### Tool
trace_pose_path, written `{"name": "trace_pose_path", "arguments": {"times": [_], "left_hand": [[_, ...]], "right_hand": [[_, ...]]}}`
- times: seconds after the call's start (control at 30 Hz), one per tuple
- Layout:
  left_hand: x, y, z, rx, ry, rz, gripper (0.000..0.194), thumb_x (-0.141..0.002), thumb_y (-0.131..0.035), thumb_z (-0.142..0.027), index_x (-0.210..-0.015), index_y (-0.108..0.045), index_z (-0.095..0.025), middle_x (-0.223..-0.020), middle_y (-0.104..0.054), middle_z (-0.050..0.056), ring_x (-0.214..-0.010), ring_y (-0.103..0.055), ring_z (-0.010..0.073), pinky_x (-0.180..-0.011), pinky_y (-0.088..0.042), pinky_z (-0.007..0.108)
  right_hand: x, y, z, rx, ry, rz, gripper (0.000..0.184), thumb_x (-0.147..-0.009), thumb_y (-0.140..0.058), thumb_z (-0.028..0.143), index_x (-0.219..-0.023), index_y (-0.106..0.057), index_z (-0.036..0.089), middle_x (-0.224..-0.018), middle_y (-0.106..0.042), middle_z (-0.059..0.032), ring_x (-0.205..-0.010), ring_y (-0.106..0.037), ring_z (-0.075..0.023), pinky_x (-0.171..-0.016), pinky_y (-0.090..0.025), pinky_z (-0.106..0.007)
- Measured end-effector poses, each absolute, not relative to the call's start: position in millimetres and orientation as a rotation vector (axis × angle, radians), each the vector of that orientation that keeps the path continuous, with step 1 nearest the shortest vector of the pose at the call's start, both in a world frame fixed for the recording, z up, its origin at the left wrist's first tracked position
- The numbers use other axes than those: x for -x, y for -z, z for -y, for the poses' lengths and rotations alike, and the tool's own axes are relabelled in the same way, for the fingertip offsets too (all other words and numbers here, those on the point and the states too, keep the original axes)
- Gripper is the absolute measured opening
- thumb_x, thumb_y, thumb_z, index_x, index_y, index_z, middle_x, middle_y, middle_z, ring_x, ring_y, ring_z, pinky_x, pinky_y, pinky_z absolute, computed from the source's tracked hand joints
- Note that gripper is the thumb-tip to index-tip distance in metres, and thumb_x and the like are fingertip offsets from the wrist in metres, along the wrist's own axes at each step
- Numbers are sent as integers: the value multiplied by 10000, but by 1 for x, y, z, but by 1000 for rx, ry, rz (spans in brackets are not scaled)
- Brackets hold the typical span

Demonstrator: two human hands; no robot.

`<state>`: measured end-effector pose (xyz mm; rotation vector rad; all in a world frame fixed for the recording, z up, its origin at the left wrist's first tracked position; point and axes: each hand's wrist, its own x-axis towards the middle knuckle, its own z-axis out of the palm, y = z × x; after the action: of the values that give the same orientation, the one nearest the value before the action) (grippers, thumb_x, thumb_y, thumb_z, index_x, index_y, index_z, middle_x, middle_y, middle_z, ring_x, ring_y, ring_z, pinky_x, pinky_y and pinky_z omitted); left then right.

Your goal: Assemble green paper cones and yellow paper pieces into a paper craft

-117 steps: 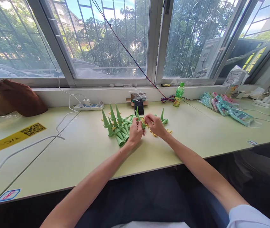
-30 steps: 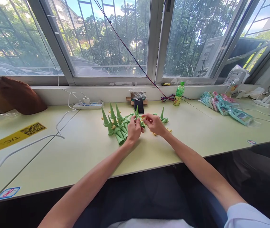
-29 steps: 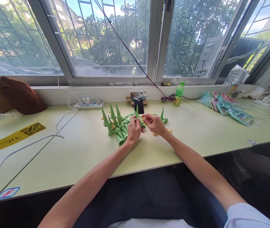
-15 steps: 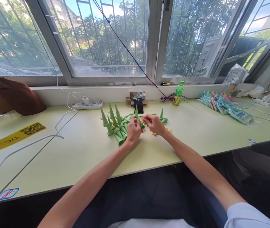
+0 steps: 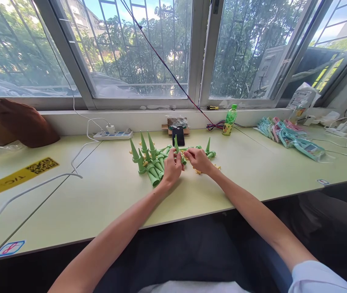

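My left hand [image 5: 172, 167] is closed around a green cone-shaped piece [image 5: 176, 144], its pointed tip up above the fingers. Close on its right, my right hand [image 5: 200, 160] pinches with thumb and forefinger beside that cone; whatever is between the fingertips is too small to make out. Left of my left hand, several green cones [image 5: 134, 150] stand upright, and green tube-like pieces [image 5: 153, 178] lie in a cluster. Small yellow pieces [image 5: 198, 171] are scattered under and around my right hand. Another green cone [image 5: 208, 145] stands just beyond it.
Behind the pieces lie a black phone [image 5: 178, 135] and a small cardboard box [image 5: 165, 127]. A green-capped bottle [image 5: 229, 120] stands near the sill. A power strip [image 5: 116, 135] with white cables is at left. Packaged pastel items [image 5: 286, 133] lie right, a brown bag [image 5: 27, 124] far left.
Both hands have stayed in almost the same place, with the cone in my left hand shifted very slightly to the right. The pieces on the table have not visibly moved.
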<state>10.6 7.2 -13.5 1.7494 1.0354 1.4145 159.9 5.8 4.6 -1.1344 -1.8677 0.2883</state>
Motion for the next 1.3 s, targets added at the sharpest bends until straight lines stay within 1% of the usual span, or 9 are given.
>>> {"name": "trace_pose_path", "arguments": {"times": [0.17, 0.47, 0.67, 0.87, 1.03, 1.17, 1.23, 1.3], "left_hand": [[-11, 13, -7, -1761, -1408, -1030, 203, -983, -467, -381, -1073, -509, -204, -763, -603, -9, -448, -596, 114, -436, -447, 227], [-11, 15, -8, -1751, -1413, -1019, 303, -977, -495, -442, -1145, -525, -191, -800, -620, 11, -464, -612, 117, -431, -468, 226], [-10, 17, -11, -1754, -1414, -983, 300, -971, -512, -429, -1156, -529, -194, -833, -607, 14, -495, -630, 116, -456, -500, 226], [-11, 17, -11, -1746, -1428, -945, 284, -968, -526, -425, -1150, -533, -208, -856, -598, 20, -532, -645, 120, -448, -520, 220], [-12, 16, -10, -1721, -1420, -924, 275, -966, -523, -408, -1153, -534, -207, -876, -578, 25, -597, -670, 135, -484, -569, 243], [-12, 16, -10, -1722, -1422, -906, 281, -964, -521, -405, -1159, -535, -204, -888, -571, 29, -658, -685, 144, -514, -589, 246], [-12, 16, -10, -1727, -1424, -905, 291, -961, -526, -413, -1164, -538, -205, -895, -575, 31, -668, -682, 144, -512, -585, 241], [-12, 17, -11, -1732, -1425, -916, 296, -962, -526, -415, -1171, -538, -205, -898, -582, 33, -656, -676, 139, -502, -573, 234]], "right_hand": [[-160, -4, -7, 1142, -279, 1877, 449, -975, -424, 474, -610, -440, 213, -580, -539, -14, -571, -442, -142, -607, -337, -290], [-160, -3, -9, 1154, -272, 1901, 489, -1004, -378, 488, -606, -452, 215, -555, -531, -12, -558, -465, -147, -621, -338, -293], [-160, -2, -9, 1180, -254, 1903, 529, -1025, -333, 509, -586, -391, 219, -530, -490, -2, -516, -402, -131, -599, -317, -293], [-160, -2, -10, 1231, -202, 1882, 582, -1034, -296, 575, -566, -290, 230, -483, -374, 16, -498, -300, -132, -568, -273, -308], [-159, -3, -9, 1259, -195, 1874, 584, -1041, -308, 545, -551, -265, 230, -474, -343, 19, -501, -281, -138, -575, -270, -316], [-159, -3, -10, 1280, -186, 1863, 583, -1045, -323, 514, -538, -259, 231, -465, -346, 18, -492, -294, -137, -581, -280, -314], [-160, -3, -11, 1283, -198, 1854, 591, -1044, -328, 515, -527, -285, 230, -463, -389, 11, -488, -337, -135, -584, -295, -309], [-160, -2, -11, 1271, -243, 1848, 611, -1042, -322, 536, -516, -349, 226, -472, -455, -2, -495, -408, -134, -594, -323, -298]]}}
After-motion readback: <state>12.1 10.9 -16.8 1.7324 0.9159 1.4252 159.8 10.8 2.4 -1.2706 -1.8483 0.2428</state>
